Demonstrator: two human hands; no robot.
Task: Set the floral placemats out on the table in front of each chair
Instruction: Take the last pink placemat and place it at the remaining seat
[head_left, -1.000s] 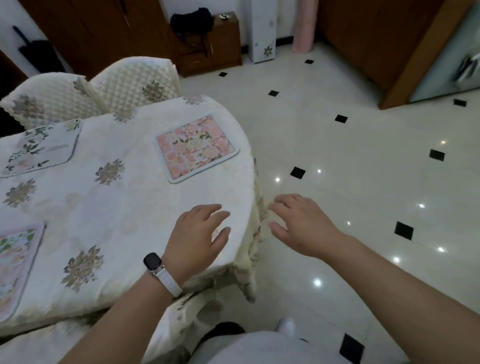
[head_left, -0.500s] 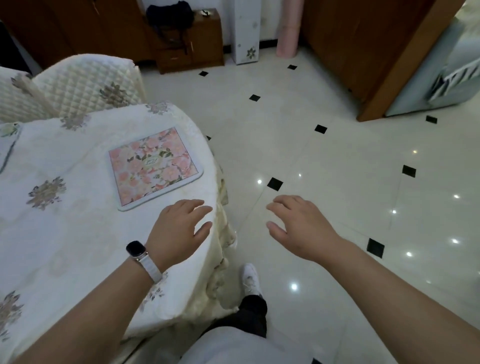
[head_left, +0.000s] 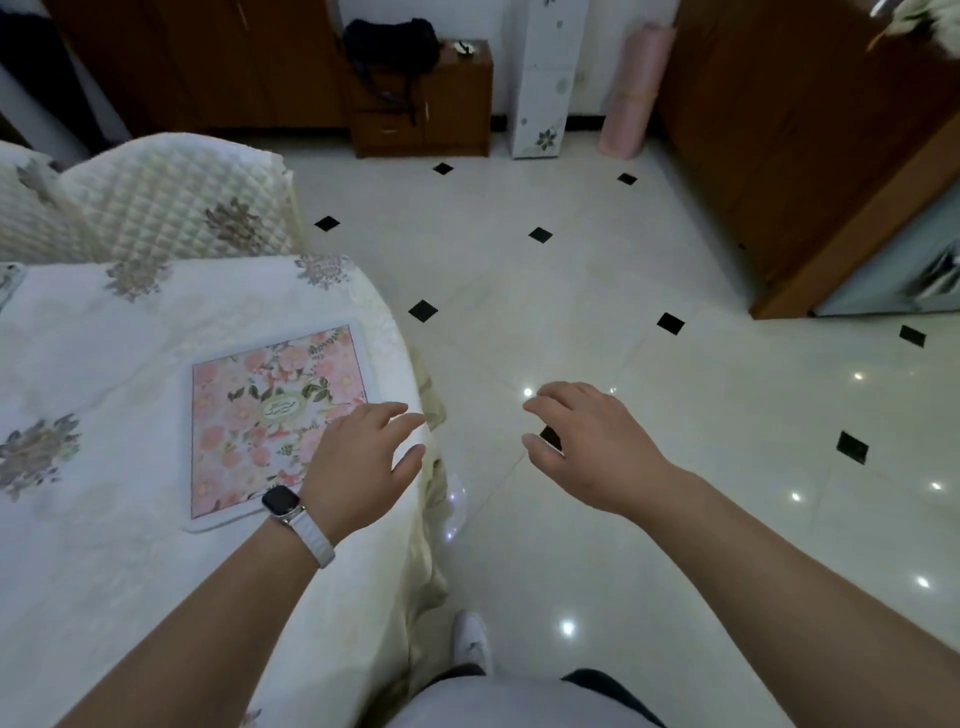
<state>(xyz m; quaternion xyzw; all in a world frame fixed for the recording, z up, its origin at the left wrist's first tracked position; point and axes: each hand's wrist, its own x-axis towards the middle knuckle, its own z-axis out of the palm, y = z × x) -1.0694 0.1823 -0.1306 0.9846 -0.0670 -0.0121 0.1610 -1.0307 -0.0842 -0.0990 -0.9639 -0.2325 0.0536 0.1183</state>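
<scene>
At the bottom edge of the view, a white shoe (head_left: 470, 638) stands on the floor (head_left: 571, 291) just beside the hanging cloth of the table (head_left: 104, 545), and 2 bare forearms reach forward from there. The left hand (head_left: 358, 462), with a watch (head_left: 283, 502) on a white band at its wrist, is held palm down over the table's rounded edge, its fingers loosely spread and slightly bent, holding nothing. It covers the near right corner of the pink placemat (head_left: 270, 410) from this angle, and whether it touches the mat or the cloth cannot be told. The right hand (head_left: 587, 447) is out over the floor, well clear of the table, palm down with relaxed, slightly curled fingers, and it too is empty. The pink placemat lies flat on the cream flowered cloth near the table's right edge. At the far left edge, the corner of a second placemat (head_left: 7, 280) just shows. Beyond the table's far side stands a chair (head_left: 171, 202) in a quilted cream cover, with a second chair (head_left: 26, 208) just beside it on the left. Farther back, against the wall, a small wooden cabinet (head_left: 447, 109) has a black bag (head_left: 389, 41) on top, and a pink roll (head_left: 631, 88) stands to its right.
</scene>
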